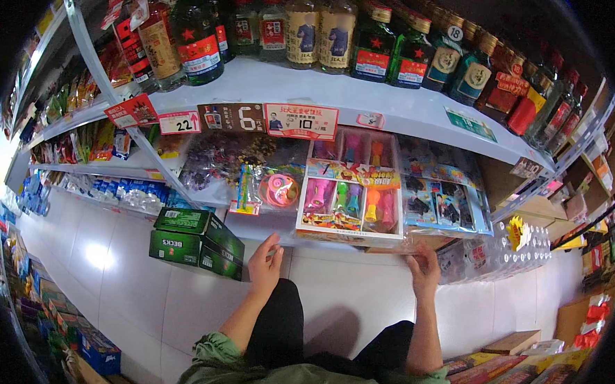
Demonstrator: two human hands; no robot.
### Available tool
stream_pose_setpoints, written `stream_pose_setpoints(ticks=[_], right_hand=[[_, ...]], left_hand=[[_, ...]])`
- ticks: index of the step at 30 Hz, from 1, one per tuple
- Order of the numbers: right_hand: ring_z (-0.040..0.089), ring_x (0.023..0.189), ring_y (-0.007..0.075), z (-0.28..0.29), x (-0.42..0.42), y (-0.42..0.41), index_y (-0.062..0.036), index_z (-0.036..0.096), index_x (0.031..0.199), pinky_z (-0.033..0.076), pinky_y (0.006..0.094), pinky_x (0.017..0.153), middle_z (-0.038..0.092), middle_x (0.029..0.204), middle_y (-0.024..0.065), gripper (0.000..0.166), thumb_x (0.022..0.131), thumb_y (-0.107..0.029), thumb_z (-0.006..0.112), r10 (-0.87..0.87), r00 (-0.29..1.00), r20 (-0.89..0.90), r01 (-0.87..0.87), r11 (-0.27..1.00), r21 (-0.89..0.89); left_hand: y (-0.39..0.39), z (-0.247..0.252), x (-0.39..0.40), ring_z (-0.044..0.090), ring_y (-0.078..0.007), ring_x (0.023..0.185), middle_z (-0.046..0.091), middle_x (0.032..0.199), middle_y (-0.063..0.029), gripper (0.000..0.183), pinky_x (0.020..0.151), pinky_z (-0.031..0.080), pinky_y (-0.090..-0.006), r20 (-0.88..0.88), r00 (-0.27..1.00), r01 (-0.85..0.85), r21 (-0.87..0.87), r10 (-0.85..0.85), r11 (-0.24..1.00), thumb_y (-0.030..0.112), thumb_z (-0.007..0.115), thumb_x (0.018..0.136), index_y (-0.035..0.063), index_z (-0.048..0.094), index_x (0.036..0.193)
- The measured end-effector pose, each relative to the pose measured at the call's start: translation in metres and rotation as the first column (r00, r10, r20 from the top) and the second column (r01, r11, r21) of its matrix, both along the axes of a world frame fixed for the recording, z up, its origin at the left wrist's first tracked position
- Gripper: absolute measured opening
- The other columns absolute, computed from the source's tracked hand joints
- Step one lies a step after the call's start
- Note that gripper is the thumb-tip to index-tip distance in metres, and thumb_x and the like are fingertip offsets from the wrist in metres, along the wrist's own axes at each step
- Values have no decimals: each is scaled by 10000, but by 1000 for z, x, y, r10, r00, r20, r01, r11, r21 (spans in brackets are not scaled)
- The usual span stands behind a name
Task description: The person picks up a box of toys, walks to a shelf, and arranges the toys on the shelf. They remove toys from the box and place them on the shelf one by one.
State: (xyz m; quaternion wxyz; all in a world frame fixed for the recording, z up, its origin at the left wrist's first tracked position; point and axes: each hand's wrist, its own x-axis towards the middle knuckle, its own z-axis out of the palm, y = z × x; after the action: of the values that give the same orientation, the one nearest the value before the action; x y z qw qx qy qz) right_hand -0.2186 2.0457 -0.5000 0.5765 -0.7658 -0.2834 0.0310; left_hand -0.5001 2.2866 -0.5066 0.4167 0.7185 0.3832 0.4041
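A white-framed display box of colourful plastic toys (351, 189) lies on the lower shelf in front of me, under clear film. My right hand (425, 268) is just off the box's near right corner. Its thumb and fingers pinch the loose edge of clear plastic film (408, 244). My left hand (265, 263) hovers by the shelf's front edge, left of the box, fingers slightly apart and nothing seen in them. Beside the box on the left sits a round pink and orange toy (279, 189) in clear packaging. Blue-backed toy packs (442, 201) lie on its right.
Liquor bottles (337, 34) line the upper shelf (292, 87), which overhangs the toys; price cards (300, 122) hang along its edge. A green beer carton (196, 241) stands on the floor at left. Wrapped clear bottles (484, 253) stand at right. Cartons (517, 375) lie behind me.
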Motion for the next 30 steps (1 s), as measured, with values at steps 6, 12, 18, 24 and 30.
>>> stream_pose_setpoints(ticks=[6, 12, 18, 24, 30], right_hand=[[557, 871, 132, 44, -30, -40, -30, 524, 1169, 493, 227, 643, 573, 1033, 62, 417, 774, 1, 654, -129, 992, -9, 127, 983, -132], [560, 845, 177, 41, -56, -39, -45, 532, 1136, 513, 256, 607, 541, 1086, 95, 411, 751, 56, 632, -20, 995, 101, 42, 973, -226], [563, 810, 199, 44, -58, -47, -36, 533, 1118, 516, 262, 597, 550, 1024, 115, 384, 756, 58, 619, 82, 972, 221, -7, 947, -321], [589, 682, 183, 34, -62, -61, -17, 585, 1011, 521, 274, 566, 579, 957, 121, 261, 763, 59, 611, 44, 987, 153, 17, 925, -379], [628, 683, 228, 32, -75, -52, -36, 601, 980, 517, 321, 590, 624, 881, 128, 202, 782, -3, 624, 151, 977, 153, -64, 884, -464]], left_hand=[[31, 20, -14, 351, -334, 1267, 403, 1353, -164, 536, 1042, 288, -454, -185, 975, -33, 418, 121, 908, 144, 618, 798, 58, 438, 1295], [76, 65, 42, 168, -306, 1381, 259, 1471, -84, 694, 1030, 122, -671, -637, 757, 292, 530, 147, 796, 196, 647, 769, 193, 341, 1392], [138, 42, 70, 186, -303, 1374, 251, 1471, -82, 695, 1029, 145, -679, -821, 558, 574, 486, 119, 659, 163, 643, 755, 171, 346, 1383], [148, 67, 93, 233, -323, 1351, 264, 1462, -106, 889, 1025, 265, -607, -954, 286, 798, 286, 85, 530, 239, 817, 586, 84, 377, 1342], [152, 65, 96, 413, -289, 1222, 377, 1390, -113, 763, 936, 399, -490, -946, 317, 764, 300, 73, 571, 204, 761, 640, 105, 406, 1309]])
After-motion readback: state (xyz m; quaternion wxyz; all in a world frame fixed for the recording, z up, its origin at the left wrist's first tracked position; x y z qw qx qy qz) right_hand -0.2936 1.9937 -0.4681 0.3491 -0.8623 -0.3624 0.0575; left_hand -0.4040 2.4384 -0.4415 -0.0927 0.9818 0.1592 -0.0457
